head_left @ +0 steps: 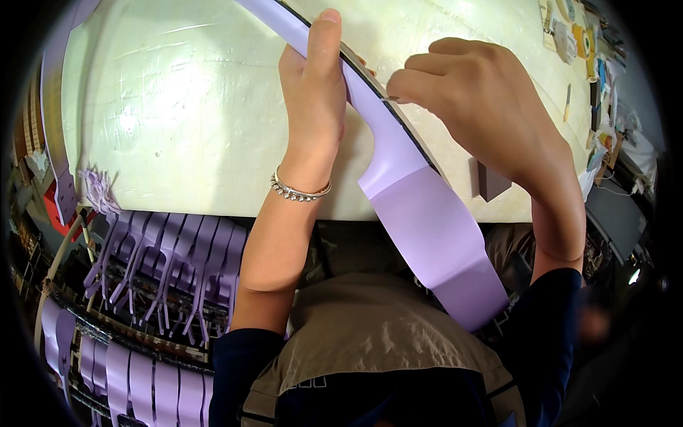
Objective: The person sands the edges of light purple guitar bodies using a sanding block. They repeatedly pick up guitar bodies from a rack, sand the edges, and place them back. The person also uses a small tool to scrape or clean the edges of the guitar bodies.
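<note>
Strap (430, 217) slanting over near edge of table (178, 142), grasped in left hand (316, 78) along the narrow part, with right hand (469, 92) curled by the dark edge, any grip unclear, probably light, bendy, smooth, easily creased, best held by both edges.

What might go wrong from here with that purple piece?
The purple piece extends past the edge of the table, so its unsupported wide end might swing if the left hand loosens.
The right hand is at the piece's dark edge; a slip might mark the smooth purple face.
The brown block sits close to the right wrist and could get knocked.
</note>
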`<action>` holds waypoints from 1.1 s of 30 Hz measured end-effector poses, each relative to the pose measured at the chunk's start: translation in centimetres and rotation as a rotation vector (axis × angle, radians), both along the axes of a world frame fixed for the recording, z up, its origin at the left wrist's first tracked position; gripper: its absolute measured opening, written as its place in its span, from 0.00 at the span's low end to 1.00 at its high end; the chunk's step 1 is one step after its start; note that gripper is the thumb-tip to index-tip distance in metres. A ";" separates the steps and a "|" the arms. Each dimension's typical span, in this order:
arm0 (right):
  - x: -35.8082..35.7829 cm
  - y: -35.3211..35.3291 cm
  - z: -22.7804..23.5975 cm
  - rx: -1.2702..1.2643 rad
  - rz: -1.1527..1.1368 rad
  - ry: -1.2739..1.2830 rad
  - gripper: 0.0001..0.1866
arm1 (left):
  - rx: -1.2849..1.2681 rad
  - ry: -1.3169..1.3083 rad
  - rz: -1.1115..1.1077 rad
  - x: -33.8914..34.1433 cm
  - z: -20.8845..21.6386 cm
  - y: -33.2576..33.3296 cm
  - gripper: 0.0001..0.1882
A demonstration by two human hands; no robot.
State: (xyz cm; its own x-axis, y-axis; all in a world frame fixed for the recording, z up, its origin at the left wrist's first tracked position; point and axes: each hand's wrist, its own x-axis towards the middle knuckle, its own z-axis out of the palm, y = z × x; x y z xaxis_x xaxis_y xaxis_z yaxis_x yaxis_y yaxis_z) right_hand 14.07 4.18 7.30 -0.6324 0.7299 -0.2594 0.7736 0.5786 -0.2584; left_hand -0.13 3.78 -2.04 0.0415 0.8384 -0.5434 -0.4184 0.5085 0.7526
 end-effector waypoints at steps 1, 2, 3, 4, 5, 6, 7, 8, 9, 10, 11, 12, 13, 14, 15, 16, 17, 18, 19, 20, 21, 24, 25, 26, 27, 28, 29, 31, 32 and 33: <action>0.1 -0.2 0.4 -0.020 0.009 -0.026 0.04 | 0.012 0.003 0.003 0.0 -0.2 0.0 0.19; 0.3 -0.4 0.7 -0.039 0.019 -0.054 0.04 | 0.024 0.005 0.007 0.0 -0.4 -0.1 0.19; 0.8 -0.9 0.8 -0.046 0.061 -0.066 0.04 | 0.036 0.006 0.012 0.0 -0.5 -0.1 0.19; 1.0 -1.1 0.9 -0.062 0.073 -0.060 0.04 | 0.027 0.008 0.014 0.0 -0.5 -0.1 0.19; 1.2 -1.2 1.0 -0.078 0.079 -0.056 0.04 | 0.019 0.008 0.012 0.1 -0.5 -0.1 0.19; 1.3 -1.3 1.1 -0.093 0.086 -0.052 0.04 | 0.011 0.008 0.011 0.1 -0.4 -0.1 0.19; 1.6 -1.1 0.9 -0.110 0.086 0.002 0.04 | 0.018 -0.002 0.013 0.2 -0.3 -0.1 0.19; 1.5 -0.8 0.5 -0.078 0.056 0.020 0.04 | 0.012 -0.005 0.006 0.2 -0.2 -0.1 0.19; 1.1 -0.5 0.1 -0.046 0.026 0.038 0.04 | 0.006 -0.008 0.000 0.1 -0.1 -0.1 0.19; 0.8 -0.3 -0.2 -0.014 -0.004 0.055 0.04 | 0.000 -0.011 -0.007 0.2 0.0 0.0 0.19; 0.5 -0.1 -0.4 -0.003 -0.005 0.056 0.04 | 0.004 -0.007 -0.005 0.1 -0.1 0.0 0.19; 0.6 -0.1 -0.3 -0.014 0.010 0.033 0.04 | 0.009 -0.003 -0.003 0.1 -0.1 0.0 0.19; 0.7 -0.3 -0.1 -0.026 0.024 0.011 0.04 | 0.013 0.001 -0.002 0.0 -0.2 0.0 0.19; 0.9 -0.5 0.2 -0.037 0.038 -0.014 0.04 | 0.015 0.005 -0.001 0.1 -0.3 0.0 0.19; 1.3 -1.0 0.3 -0.041 0.060 0.003 0.05 | 0.018 0.008 0.001 0.1 -0.4 -0.1 0.19; 1.4 -1.1 0.4 -0.067 0.068 0.005 0.05 | 0.021 0.012 0.002 0.1 -0.5 -0.1 0.19; 1.6 -1.1 0.6 -0.092 0.072 0.005 0.05 | 0.011 0.004 0.000 0.1 -0.5 -0.1 0.19; 1.7 -1.2 0.7 -0.117 0.076 0.005 0.05 | 0.001 -0.004 -0.003 0.1 -0.5 -0.1 0.19; 1.7 -0.8 0.4 -0.080 0.077 0.031 0.05 | -0.009 -0.012 -0.006 0.1 -0.4 -0.1 0.19; 1.4 -0.6 0.1 -0.050 0.052 0.028 0.05 | -0.001 -0.011 -0.009 0.1 -0.4 -0.1 0.19; 0.9 -0.4 -0.2 -0.020 0.026 0.025 0.05 | 0.006 -0.009 -0.013 0.1 -0.3 0.0 0.19; 1.0 -0.6 -0.1 -0.027 0.010 0.043 0.05 | 0.019 -0.015 -0.015 0.0 -0.3 0.0 0.18; 1.2 -0.9 0.1 -0.045 0.015 0.054 0.05 | 0.022 -0.019 -0.014 -0.1 -0.3 -0.1 0.18; 1.5 -1.2 0.4 -0.088 0.025 0.074 0.03 | 0.014 -0.019 -0.016 -0.1 -0.3 -0.1 0.18; 1.9 -1.7 0.7 -0.132 0.035 0.094 0.02 | 0.005 -0.019 -0.016 -0.1 -0.1 -0.1 0.18; 2.5 -2.0 0.9 -0.175 0.046 0.114 0.02 | -0.003 -0.018 -0.016 -0.1 0.0 -0.1 0.17; 3.5 -2.1 0.8 -0.288 0.055 0.140 0.05 | -0.007 -0.027 -0.022 -0.1 0.0 -0.1 0.17; 4.1 -3.4 0.4 -0.613 -0.508 0.312 0.10 | -0.015 -0.044 -0.033 -0.2 -0.1 -0.1 0.17; 4.5 -4.7 -0.3 -0.713 -0.686 0.460 0.16 | -0.028 -0.043 -0.045 0.0 0.0 -0.1 0.17; 4.8 -5.6 -0.9 -0.797 -0.847 0.613 0.24 | -0.040 -0.041 -0.035 0.0 0.3 -0.1 0.17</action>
State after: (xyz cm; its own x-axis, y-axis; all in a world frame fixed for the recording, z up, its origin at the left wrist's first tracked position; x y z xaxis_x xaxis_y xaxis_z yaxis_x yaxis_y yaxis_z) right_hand 18.89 -1.47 6.39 -0.2258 0.7373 -0.6367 0.4546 -0.4982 -0.7383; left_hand -0.17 3.68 -1.72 0.0935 0.8137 -0.5737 -0.4296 0.5528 0.7140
